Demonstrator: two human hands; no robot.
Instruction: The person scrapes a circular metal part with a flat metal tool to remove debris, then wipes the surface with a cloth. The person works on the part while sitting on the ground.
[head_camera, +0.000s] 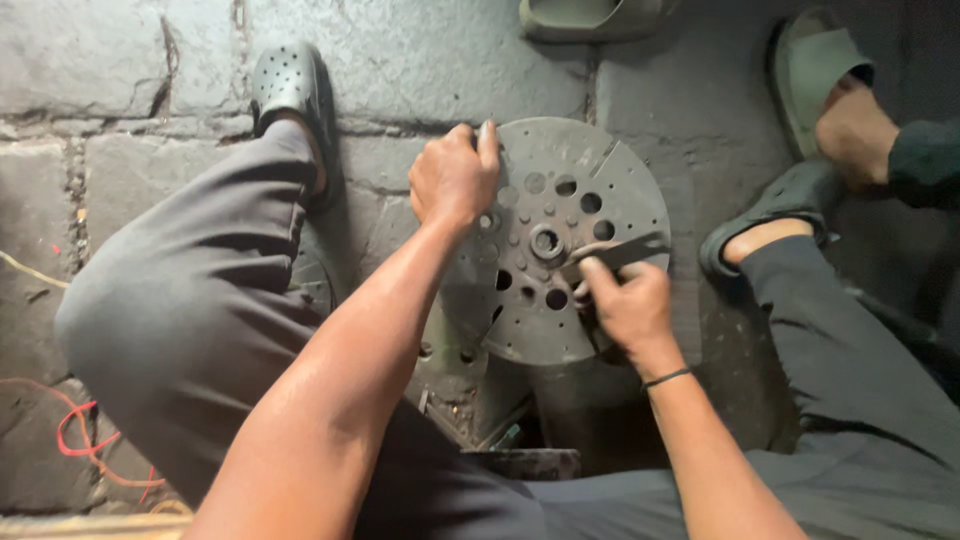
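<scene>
Left hand (455, 178) grips the far-left rim of the metal disc (560, 290); right hand (625, 305) clamps a flat tool (620, 252), its near end hidden.

one head-worn camera looks steeply down from just above the person's own knees, close in. it faces the stone floor (130, 150) between the legs, with both forearms entering from the bottom edge. there is no second view.

Left hand (452, 180) fisted in a closed grip, right hand (628, 305) curled, pinching, forearms extended
</scene>
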